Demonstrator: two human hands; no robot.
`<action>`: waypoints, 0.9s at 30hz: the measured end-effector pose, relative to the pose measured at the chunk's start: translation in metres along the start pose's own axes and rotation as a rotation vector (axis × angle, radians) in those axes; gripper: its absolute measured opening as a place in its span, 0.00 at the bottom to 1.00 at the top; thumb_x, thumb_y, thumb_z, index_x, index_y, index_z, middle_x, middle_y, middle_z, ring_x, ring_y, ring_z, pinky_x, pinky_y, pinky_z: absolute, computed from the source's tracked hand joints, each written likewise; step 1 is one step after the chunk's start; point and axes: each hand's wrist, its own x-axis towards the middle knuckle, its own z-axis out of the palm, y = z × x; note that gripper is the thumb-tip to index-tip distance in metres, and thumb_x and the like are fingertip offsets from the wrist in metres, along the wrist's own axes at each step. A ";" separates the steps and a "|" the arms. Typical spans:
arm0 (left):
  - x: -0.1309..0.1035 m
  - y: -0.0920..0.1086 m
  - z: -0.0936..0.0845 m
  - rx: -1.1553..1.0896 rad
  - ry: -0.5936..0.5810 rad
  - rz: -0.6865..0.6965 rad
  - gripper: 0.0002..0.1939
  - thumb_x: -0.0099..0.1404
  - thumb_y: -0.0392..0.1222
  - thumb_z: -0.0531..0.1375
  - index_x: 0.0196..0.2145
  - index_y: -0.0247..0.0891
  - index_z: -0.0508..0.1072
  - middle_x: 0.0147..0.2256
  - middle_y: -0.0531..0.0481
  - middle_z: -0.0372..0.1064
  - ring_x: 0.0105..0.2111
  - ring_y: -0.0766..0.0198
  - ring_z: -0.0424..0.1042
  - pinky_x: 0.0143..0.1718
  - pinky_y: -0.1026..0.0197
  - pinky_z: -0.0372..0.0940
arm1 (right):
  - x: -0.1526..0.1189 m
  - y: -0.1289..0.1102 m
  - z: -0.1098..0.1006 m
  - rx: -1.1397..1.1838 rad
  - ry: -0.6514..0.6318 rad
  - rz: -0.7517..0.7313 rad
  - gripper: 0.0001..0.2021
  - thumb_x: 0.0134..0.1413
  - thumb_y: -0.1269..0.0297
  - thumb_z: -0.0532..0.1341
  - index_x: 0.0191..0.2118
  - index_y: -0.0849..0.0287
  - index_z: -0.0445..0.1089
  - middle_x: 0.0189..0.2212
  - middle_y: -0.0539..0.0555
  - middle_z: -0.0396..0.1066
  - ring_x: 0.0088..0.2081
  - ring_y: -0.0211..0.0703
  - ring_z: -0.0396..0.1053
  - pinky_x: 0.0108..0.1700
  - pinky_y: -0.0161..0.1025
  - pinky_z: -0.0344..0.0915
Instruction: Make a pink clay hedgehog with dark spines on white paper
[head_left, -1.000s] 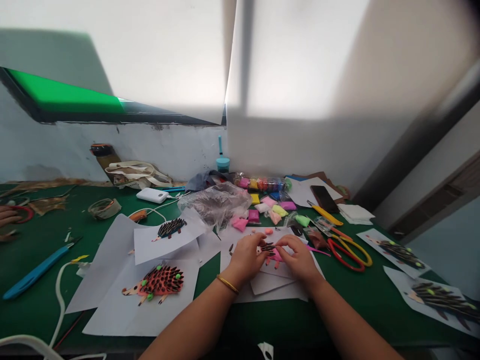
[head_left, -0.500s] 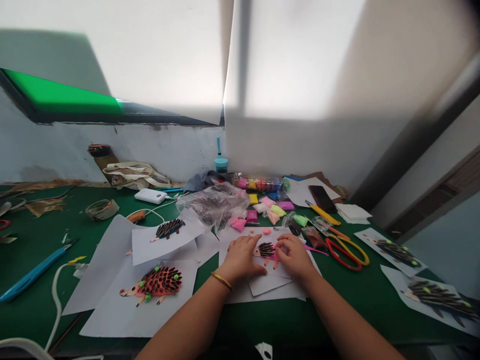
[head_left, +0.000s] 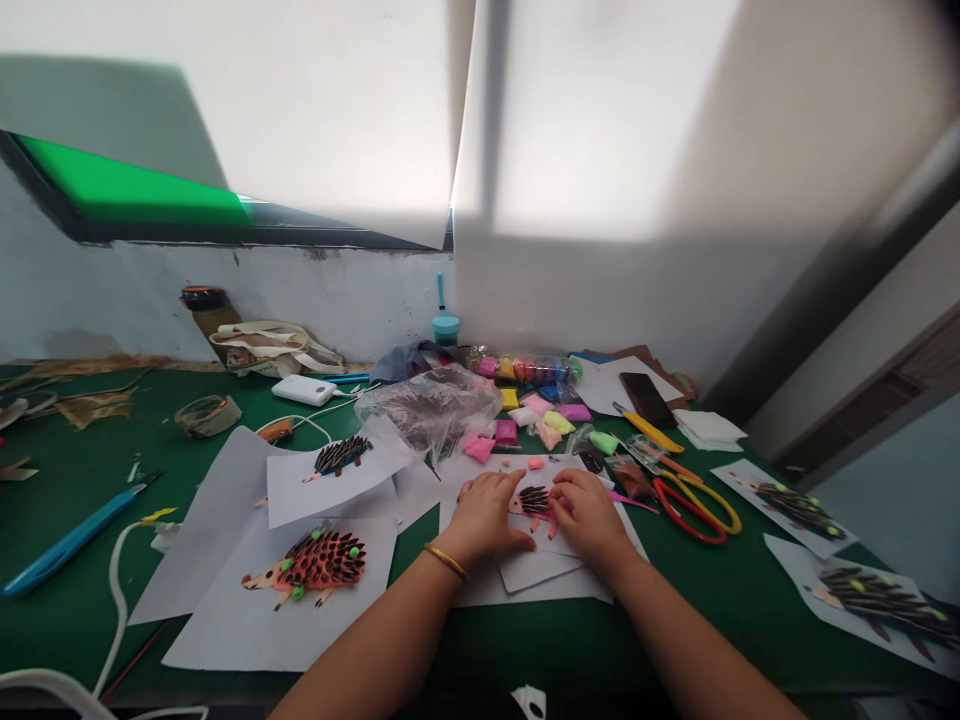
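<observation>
A hedgehog picture (head_left: 535,499) with dark spines and pink clay legs lies on white paper (head_left: 541,570) between my hands. My left hand (head_left: 489,515), a gold bangle at its wrist, rests on the paper left of the hedgehog, thumb apart from the fingers. Over the hedgehog's right end, my right hand (head_left: 589,515) has thumb and fingertips brought together. Whatever is between those fingertips is too small or hidden to make out. Beyond the hands, small bits of pink clay (head_left: 535,463) sit on the paper's upper part.
Clay packets (head_left: 506,433) in several colours and a crumpled plastic bag (head_left: 431,405) lie behind. Red and yellow scissors (head_left: 697,508), a yellow cutter (head_left: 651,430) and a phone (head_left: 646,399) are at right. Finished hedgehog sheets (head_left: 217,640) cover the left, near a blue pen-like tool (head_left: 75,540).
The whole view has shifted very slightly. My right fingertips have moved a little over the hedgehog's right end; my left hand stays in place on the paper.
</observation>
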 end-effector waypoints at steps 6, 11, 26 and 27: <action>0.001 0.001 0.000 0.015 -0.012 -0.007 0.54 0.43 0.61 0.69 0.64 0.49 0.52 0.59 0.46 0.60 0.58 0.45 0.58 0.56 0.44 0.55 | -0.001 -0.006 -0.002 -0.061 -0.014 -0.026 0.05 0.54 0.69 0.58 0.30 0.56 0.71 0.38 0.55 0.70 0.43 0.49 0.64 0.47 0.46 0.59; 0.001 0.000 0.001 0.012 -0.004 -0.010 0.54 0.42 0.61 0.70 0.64 0.49 0.53 0.58 0.46 0.61 0.58 0.45 0.58 0.55 0.43 0.56 | -0.001 -0.006 -0.003 -0.070 -0.022 -0.020 0.05 0.54 0.69 0.58 0.30 0.56 0.71 0.38 0.55 0.70 0.43 0.49 0.64 0.46 0.46 0.59; -0.001 0.001 0.000 0.000 -0.006 -0.010 0.53 0.43 0.60 0.70 0.63 0.49 0.53 0.58 0.45 0.61 0.58 0.45 0.58 0.56 0.44 0.55 | -0.001 0.002 -0.001 -0.003 -0.037 0.017 0.06 0.54 0.68 0.57 0.32 0.56 0.71 0.39 0.55 0.70 0.44 0.49 0.65 0.49 0.46 0.59; 0.000 0.001 -0.001 0.000 -0.007 -0.007 0.53 0.44 0.60 0.70 0.63 0.49 0.53 0.58 0.45 0.61 0.58 0.45 0.58 0.56 0.44 0.55 | -0.001 0.002 0.000 -0.004 -0.038 0.019 0.06 0.55 0.68 0.57 0.32 0.56 0.71 0.39 0.55 0.70 0.44 0.49 0.64 0.49 0.46 0.59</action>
